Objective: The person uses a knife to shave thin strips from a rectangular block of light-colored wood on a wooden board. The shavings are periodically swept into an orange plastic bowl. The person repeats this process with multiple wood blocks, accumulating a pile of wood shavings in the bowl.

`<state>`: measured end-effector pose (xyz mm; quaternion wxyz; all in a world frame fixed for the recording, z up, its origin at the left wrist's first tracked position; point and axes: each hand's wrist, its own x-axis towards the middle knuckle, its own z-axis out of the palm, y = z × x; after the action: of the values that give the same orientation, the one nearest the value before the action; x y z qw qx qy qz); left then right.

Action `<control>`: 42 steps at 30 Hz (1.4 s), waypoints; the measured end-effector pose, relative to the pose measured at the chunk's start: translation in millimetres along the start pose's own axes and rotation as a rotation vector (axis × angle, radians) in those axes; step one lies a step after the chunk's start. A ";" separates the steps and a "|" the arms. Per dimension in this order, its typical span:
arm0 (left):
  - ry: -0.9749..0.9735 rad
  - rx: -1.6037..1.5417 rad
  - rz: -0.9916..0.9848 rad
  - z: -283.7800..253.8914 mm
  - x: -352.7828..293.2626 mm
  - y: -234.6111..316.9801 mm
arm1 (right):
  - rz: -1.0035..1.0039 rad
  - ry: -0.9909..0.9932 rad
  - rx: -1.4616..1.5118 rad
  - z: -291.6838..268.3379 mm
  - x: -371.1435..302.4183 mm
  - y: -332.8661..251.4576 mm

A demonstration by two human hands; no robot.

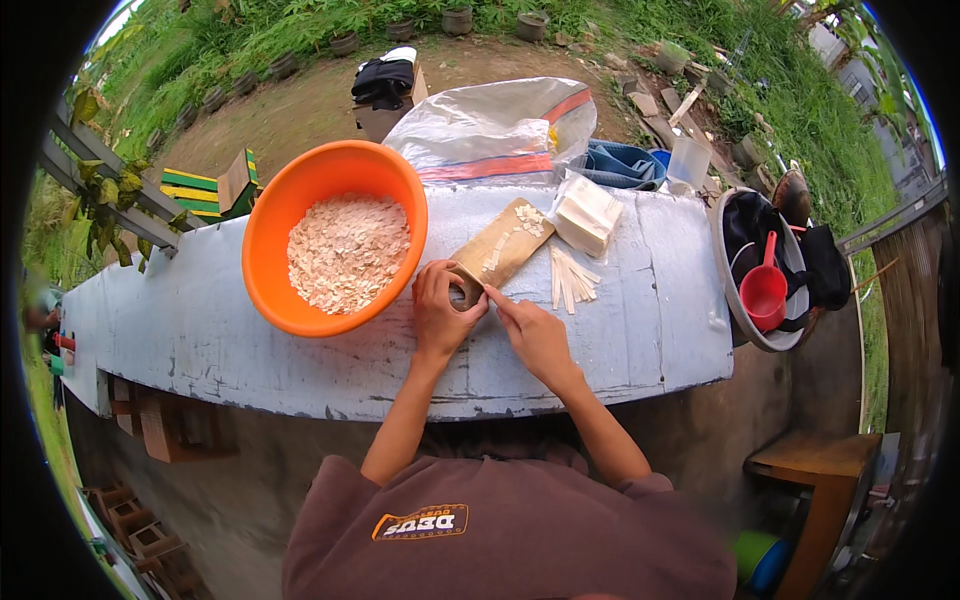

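Note:
A length of what looks like bamboo (511, 247), with a dark hollow at its near end, lies slantwise on the table. Small pale flat pieces (528, 222) are scattered along its top, several in a row. My left hand (442, 312) curves its fingers and thumb around the near end. My right hand (533, 338) touches the same end from the right, index finger forward and fingers drawn together; anything in them is too small to make out. To the left stands an orange basin (262, 255) holding a heap of similar pale pieces (348, 252). Thin pale strips (571, 280) lie fanned beyond my right hand.
A stack of pale sheets in plastic (588, 214) sits beside the bamboo. Behind are a big clear plastic bag (470, 125) and blue cloth (622, 165). At the white table's (660, 330) right end stands a tub (735, 300) with a red dipper (764, 290).

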<state>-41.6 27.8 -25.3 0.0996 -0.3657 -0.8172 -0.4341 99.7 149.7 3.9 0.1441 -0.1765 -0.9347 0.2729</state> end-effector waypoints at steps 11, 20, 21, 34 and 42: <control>-0.027 0.000 0.113 10.0 -2.0 8.1 | 0.056 0.188 -0.026 -14.0 32.9 34.2; -0.262 -0.133 0.237 40.0 22.6 67.7 | 0.352 0.225 0.435 -61.5 13.7 49.4; -0.297 -0.124 0.267 46.2 28.5 76.0 | 0.366 0.248 0.444 -63.6 10.3 58.9; -0.340 -0.079 0.281 90.8 44.5 87.8 | 0.472 0.263 0.486 -80.7 -23.6 79.9; -0.275 -0.194 0.167 58.3 41.2 80.1 | 0.421 0.274 0.502 -78.4 -22.3 62.1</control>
<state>-7.1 123.0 10.3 -0.0130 -0.4963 -0.7441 -0.4470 164.0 225.5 28.7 0.2475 -0.3593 -0.7536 0.4917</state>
